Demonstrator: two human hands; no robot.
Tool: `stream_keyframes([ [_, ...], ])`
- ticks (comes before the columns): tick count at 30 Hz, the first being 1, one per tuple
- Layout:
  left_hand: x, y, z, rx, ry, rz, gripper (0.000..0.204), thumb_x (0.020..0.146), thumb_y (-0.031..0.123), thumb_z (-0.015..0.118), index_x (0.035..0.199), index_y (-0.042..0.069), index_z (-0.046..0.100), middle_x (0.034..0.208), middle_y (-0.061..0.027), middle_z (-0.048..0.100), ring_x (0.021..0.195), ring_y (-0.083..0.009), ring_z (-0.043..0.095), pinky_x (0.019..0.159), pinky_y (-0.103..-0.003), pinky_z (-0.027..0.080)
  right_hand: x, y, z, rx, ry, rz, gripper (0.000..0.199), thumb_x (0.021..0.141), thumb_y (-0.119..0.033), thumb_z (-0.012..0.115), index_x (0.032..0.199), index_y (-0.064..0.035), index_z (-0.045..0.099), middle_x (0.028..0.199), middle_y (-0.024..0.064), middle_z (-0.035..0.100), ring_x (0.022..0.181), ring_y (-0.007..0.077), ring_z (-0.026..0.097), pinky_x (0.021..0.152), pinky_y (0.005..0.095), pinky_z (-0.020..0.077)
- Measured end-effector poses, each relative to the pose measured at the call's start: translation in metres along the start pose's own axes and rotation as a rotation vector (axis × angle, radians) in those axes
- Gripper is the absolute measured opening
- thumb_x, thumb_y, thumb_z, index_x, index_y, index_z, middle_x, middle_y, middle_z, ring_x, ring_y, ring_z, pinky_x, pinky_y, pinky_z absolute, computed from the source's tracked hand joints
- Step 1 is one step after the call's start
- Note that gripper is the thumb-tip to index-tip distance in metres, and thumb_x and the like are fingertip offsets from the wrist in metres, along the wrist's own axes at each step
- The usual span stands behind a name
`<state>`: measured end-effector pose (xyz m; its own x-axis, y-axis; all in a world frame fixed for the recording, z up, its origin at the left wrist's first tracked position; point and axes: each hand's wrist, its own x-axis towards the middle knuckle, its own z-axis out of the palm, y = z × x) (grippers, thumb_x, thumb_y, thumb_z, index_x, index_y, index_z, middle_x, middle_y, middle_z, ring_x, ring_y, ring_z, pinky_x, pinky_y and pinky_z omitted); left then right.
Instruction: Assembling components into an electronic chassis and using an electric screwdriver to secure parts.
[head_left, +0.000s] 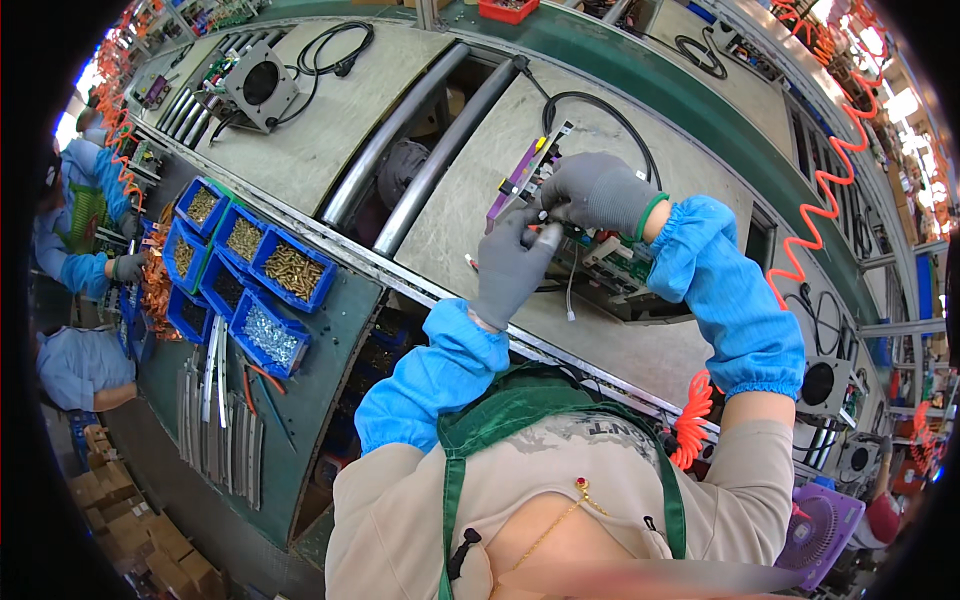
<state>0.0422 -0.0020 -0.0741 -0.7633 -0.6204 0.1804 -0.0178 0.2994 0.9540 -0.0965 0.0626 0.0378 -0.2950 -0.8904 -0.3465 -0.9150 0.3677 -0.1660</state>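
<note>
Toward nine o'clock, blue bins (pixel 258 357) hold small metal parts. Near the centre, the gloved left hand (pixel 512 265) bends its fingers inward; whether they pinch anything, I cannot tell. At its twelve o'clock stands the purple-edged panel (pixel 518 178). At its two o'clock, the right hand (pixel 597 192) curls beside the panel, its fingertips' grip unclear. The circuit-board unit (pixel 615 262) lies at three o'clock.
</note>
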Motion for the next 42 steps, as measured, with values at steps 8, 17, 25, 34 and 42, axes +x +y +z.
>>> stream_keyframes([
  [8,0.003,0.008,-0.004,-0.488,-0.137,-0.412,0.021,0.092,0.021,0.054,0.094,0.003,0.063,0.068,-0.0006,0.057,0.055,-0.0055,0.048,0.048,-0.020,0.039,0.004,0.013,-0.003,0.425,-0.049,-0.007,0.018,0.076,-0.017,0.066,0.091,-0.0088,0.070,0.087,0.0121,0.065,0.083,0.0276,0.063,0.073,0.0379,0.0487],
  [17,0.002,0.009,-0.001,-0.656,-0.105,-0.469,0.021,0.092,0.023,0.055,0.097,0.004,0.061,0.071,0.0001,0.058,0.056,-0.0045,0.048,0.047,-0.019,0.037,0.004,0.005,-0.002,0.091,-0.030,-0.042,0.019,0.076,-0.018,0.064,0.093,-0.0084,0.069,0.088,0.0133,0.065,0.084,0.0284,0.063,0.074,0.0381,0.0486],
  [25,0.003,0.001,0.007,-0.772,-0.105,-0.512,0.021,0.091,0.021,0.057,0.100,0.003,0.062,0.071,0.0005,0.058,0.055,-0.0040,0.047,0.047,-0.017,0.036,0.002,0.004,-0.003,0.062,-0.006,-0.041,0.020,0.077,-0.018,0.063,0.094,-0.0097,0.070,0.089,0.0137,0.065,0.085,0.0298,0.063,0.074,0.0392,0.0483],
  [34,-0.003,-0.001,0.015,-0.772,-0.029,-0.437,0.022,0.092,0.018,0.055,0.108,0.004,0.061,0.072,0.0014,0.057,0.058,-0.0038,0.048,0.048,-0.017,0.036,0.007,0.006,-0.007,0.262,-0.011,0.037,0.024,0.075,-0.022,0.063,0.090,-0.0053,0.069,0.085,0.0157,0.067,0.078,0.0294,0.063,0.073,0.0378,0.0491],
  [42,-0.008,-0.007,-0.003,-0.587,-0.226,-0.458,0.030,0.091,0.015,0.050,0.117,0.003,0.058,0.088,-0.0013,0.063,0.065,-0.0070,0.055,0.056,-0.022,0.044,0.012,-0.005,-0.020,-0.045,-0.016,0.138,0.020,0.068,-0.018,0.062,0.084,-0.0089,0.072,0.079,0.0128,0.067,0.075,0.0276,0.065,0.069,0.0372,0.0508],
])
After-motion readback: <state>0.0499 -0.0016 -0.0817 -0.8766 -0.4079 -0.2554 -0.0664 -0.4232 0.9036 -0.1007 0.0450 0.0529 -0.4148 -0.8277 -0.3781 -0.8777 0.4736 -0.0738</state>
